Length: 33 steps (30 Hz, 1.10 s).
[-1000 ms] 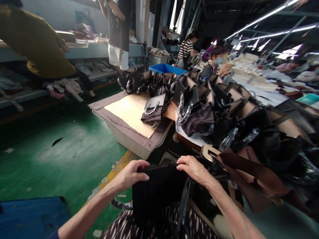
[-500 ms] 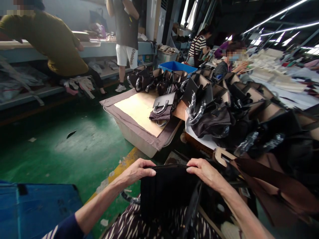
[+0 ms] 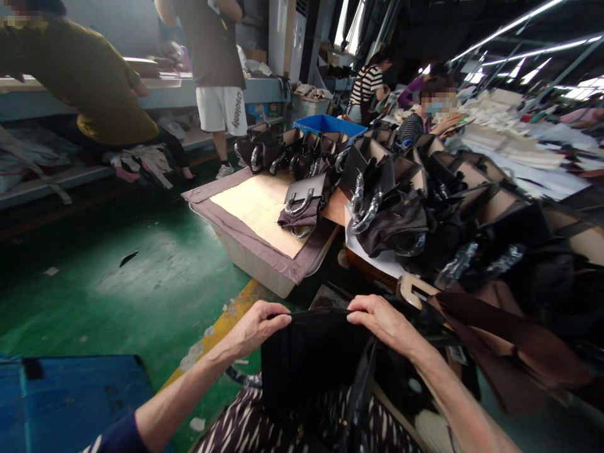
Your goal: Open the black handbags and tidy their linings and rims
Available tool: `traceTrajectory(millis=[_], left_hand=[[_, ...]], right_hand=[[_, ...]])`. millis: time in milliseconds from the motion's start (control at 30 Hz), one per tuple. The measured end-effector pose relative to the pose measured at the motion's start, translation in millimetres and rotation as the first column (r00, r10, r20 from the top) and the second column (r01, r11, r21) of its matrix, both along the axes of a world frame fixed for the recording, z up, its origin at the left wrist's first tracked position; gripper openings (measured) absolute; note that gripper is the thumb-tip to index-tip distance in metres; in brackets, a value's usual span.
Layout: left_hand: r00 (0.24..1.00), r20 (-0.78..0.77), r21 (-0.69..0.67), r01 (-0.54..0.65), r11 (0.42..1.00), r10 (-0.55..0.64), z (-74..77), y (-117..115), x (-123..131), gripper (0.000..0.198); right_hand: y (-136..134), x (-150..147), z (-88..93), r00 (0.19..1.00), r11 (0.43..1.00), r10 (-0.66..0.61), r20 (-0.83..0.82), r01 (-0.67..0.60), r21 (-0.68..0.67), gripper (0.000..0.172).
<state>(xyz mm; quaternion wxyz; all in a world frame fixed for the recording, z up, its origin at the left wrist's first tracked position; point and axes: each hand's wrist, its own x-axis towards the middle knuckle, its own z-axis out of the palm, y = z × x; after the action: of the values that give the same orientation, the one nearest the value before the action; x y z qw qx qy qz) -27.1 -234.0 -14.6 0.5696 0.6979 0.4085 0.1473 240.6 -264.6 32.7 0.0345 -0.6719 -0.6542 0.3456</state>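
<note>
A black bag [image 3: 316, 358] stands upright on my lap, its top edge stretched between my two hands. My left hand [image 3: 264, 324] pinches the left end of that edge between thumb and fingers. At the right end, my right hand [image 3: 377, 318] grips the same edge in a similar pinch. A handle in clear wrap [image 3: 243, 377] sticks out at the bag's left side, and a dark strap [image 3: 363, 384] hangs at its right. The bag's lower part is dark and hard to make out.
Ahead, a cloth-covered bin [image 3: 245, 261] carries a small bag [image 3: 302, 204]. Many dark bags [image 3: 396, 220] crowd the right side. A blue box [image 3: 80, 402] lies at lower left. People sit and stand beyond, one in white shorts [image 3: 221, 110]. Brown straps [image 3: 500, 333] hang at right.
The view has turned slightly, shifting the surroundings a little to the left. Both hands keep their pinch on the bag's top edge. The standing person's arms and body have shifted slightly.
</note>
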Motion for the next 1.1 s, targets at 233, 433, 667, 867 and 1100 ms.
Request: traceTrajectory(millis=[233, 433, 667, 867, 1100], left_hand=[[0.985, -0.17, 0.305, 0.027, 0.952, 0.026, 4.4, -3, 5, 0.029], [0.888, -0.445, 0.46, 0.118, 0.88, 0.113, 22.0, -8, 14, 0.032], [0.891, -0.42, 0.559, 0.105, 0.822, 0.172, 17.4, -19, 26, 0.022], [0.912, -0.317, 0.586, -0.027, 0.81, 0.261, 4.7, -26, 32, 0.019], [0.964, -0.109, 0.519, -0.152, 0.841, 0.241, 8.0, -29, 28, 0.023]], right_hand=[[-1, -5, 6.6, 1.0, 1.0, 0.015, 0.008, -0.015, 0.027, 0.016], [-3, -13, 15.3, 1.0, 0.997, 0.023, 0.013, -0.024, 0.071, 0.015], [-6, -25, 24.7, 0.999, 0.995, 0.026, 0.034, -0.029, 0.096, 0.014], [-7, -26, 31.1, 0.999, 0.995, 0.04, 0.021, -0.042, 0.091, 0.015], [-8, -19, 28.1, 1.0, 0.996, 0.011, 0.018, -0.013, 0.083, 0.015]])
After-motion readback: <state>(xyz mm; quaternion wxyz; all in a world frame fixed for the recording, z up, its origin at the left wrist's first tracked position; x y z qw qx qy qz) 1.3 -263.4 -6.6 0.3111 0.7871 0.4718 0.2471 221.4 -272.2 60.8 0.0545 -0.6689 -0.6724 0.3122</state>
